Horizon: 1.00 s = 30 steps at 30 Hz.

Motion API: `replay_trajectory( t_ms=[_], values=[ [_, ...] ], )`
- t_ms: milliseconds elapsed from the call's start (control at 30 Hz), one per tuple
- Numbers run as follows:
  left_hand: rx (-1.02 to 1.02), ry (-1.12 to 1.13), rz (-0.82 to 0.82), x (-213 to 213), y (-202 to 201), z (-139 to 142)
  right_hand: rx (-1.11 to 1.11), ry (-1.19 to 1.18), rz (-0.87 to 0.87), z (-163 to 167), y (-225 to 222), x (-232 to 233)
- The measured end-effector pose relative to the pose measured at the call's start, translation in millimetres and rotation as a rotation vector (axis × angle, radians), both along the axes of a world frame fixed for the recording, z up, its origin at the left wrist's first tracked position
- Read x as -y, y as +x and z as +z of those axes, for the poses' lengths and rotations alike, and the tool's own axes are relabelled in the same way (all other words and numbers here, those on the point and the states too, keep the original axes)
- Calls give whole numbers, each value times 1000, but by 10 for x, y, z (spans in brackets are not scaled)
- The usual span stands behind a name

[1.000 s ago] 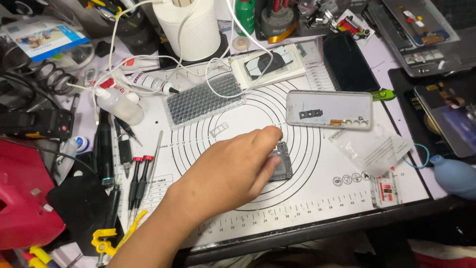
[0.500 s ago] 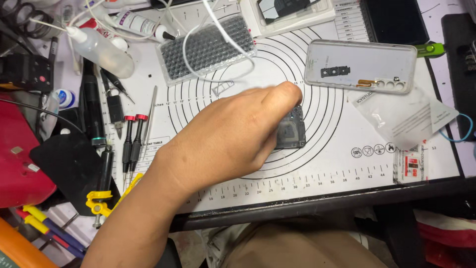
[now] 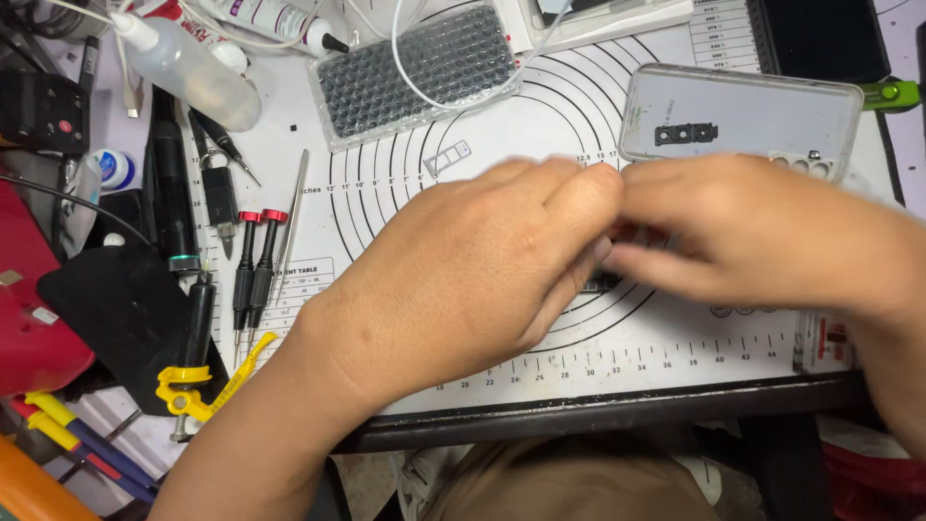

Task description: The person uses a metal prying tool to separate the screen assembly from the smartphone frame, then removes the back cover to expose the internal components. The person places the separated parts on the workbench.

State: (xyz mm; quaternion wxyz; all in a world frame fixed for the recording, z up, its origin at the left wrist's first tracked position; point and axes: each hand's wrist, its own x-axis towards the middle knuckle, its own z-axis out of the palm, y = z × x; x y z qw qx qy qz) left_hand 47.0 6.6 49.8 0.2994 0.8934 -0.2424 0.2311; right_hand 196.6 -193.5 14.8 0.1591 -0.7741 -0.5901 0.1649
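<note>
My left hand (image 3: 463,280) lies knuckles-up on the middle of the white work mat (image 3: 579,362), its fingers curled down over a small dark part. Only a dark sliver of that part (image 3: 606,283) shows under the fingertips. My right hand (image 3: 762,236) comes in from the right, blurred by motion. Its fingertips meet the left hand's fingertips at the same spot, and what they grip is hidden. Just beyond both hands lies a translucent phone back cover (image 3: 762,111).
A bubble-wrapped flat pack (image 3: 415,72) and a small card tray (image 3: 449,156) lie at the mat's far side. To the left are a squeeze bottle (image 3: 188,72), red-capped screwdrivers (image 3: 256,265), tweezers (image 3: 291,217) and a yellow tool (image 3: 203,381). A black phone (image 3: 820,39) sits top right.
My right hand has come in from the right and joined the left hand over the dark part. The camera has moved closer; my left hand stays on the part.
</note>
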Motion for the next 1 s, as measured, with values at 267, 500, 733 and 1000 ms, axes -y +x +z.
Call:
replay_trajectory(
  t_ms=[267, 500, 733, 1000],
  values=[
    [-200, 21, 56, -66, 109, -40, -49, 194, -22, -146, -249, -174],
    [-215, -5, 81, -107, 142, -113, -39, 289, 45, -286, -238, -218],
    [-160, -16, 71, -135, 104, -46, 51, 322, 60, -278, -293, -226],
    [-145, 12, 45, -206, 8, 59, 138, 116, 40, -260, -368, -284]
  ],
)
